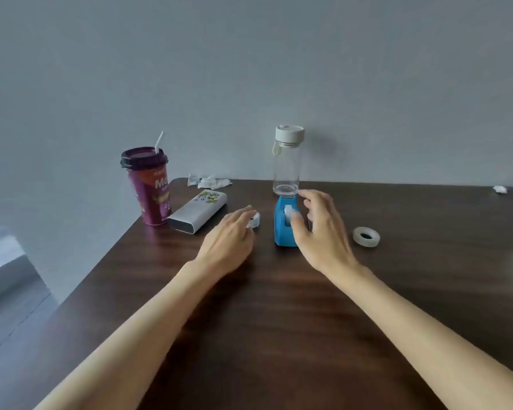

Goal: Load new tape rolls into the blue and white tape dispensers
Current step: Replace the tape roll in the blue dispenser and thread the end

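Reaching open-fingered, my right hand (320,229) nears the blue dispenser (283,226) to steady it while my left hand (231,232) covers the white dispenser (253,218), grip unclear.

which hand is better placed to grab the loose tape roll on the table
Probably the right. The loose tape roll lies on the table to the right of the right hand, which hangs open by the blue dispenser. The left hand is beyond the dispenser, over a white object.
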Demonstrator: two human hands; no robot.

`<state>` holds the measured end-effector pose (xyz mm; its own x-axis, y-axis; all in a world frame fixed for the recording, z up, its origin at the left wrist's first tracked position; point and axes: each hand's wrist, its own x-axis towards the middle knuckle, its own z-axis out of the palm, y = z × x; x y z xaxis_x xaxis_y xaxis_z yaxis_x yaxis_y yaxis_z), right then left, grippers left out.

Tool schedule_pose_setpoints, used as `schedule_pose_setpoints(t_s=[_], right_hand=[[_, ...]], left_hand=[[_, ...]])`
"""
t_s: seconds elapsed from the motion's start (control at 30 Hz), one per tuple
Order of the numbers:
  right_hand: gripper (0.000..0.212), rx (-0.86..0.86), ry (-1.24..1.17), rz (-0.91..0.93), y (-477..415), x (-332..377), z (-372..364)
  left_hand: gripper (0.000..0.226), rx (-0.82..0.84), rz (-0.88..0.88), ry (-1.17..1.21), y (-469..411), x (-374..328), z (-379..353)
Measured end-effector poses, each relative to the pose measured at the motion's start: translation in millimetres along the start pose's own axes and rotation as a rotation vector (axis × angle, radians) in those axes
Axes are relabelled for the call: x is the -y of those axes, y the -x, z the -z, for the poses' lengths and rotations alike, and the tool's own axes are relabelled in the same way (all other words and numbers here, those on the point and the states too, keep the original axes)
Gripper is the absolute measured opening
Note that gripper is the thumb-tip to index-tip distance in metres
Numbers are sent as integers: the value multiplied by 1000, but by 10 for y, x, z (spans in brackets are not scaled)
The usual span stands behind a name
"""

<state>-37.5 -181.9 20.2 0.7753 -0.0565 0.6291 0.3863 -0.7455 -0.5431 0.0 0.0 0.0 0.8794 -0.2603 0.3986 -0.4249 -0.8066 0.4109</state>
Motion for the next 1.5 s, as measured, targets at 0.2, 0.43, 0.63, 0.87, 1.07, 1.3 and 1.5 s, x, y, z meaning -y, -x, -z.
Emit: schedule_pose_setpoints(t_s=[0.2,0.43,0.63,0.87,1.07,1.3,1.5], right_hand=[[65,158,64,-206,-9,34,-401],[80,293,216,-223,29,56,-346],[63,465,116,-65,272,-25,169],[30,571,85,69,263,-111,408],[19,509,73,156,299,-182,395],[22,242,34,137,323,-145,461],[25,82,-174,57,333,-130,453]], left_hand=[[47,89,31,-157,37,23,-126],[47,22,8,-92,165,7,-56],[70,103,5,354,209,-21,-63],[83,305,36,441,234,-162,-58],[73,292,58,489,253,-202,-41],[71,278,50,440,256,-244,-16],[75,277,52,395,237,-221,-15]])
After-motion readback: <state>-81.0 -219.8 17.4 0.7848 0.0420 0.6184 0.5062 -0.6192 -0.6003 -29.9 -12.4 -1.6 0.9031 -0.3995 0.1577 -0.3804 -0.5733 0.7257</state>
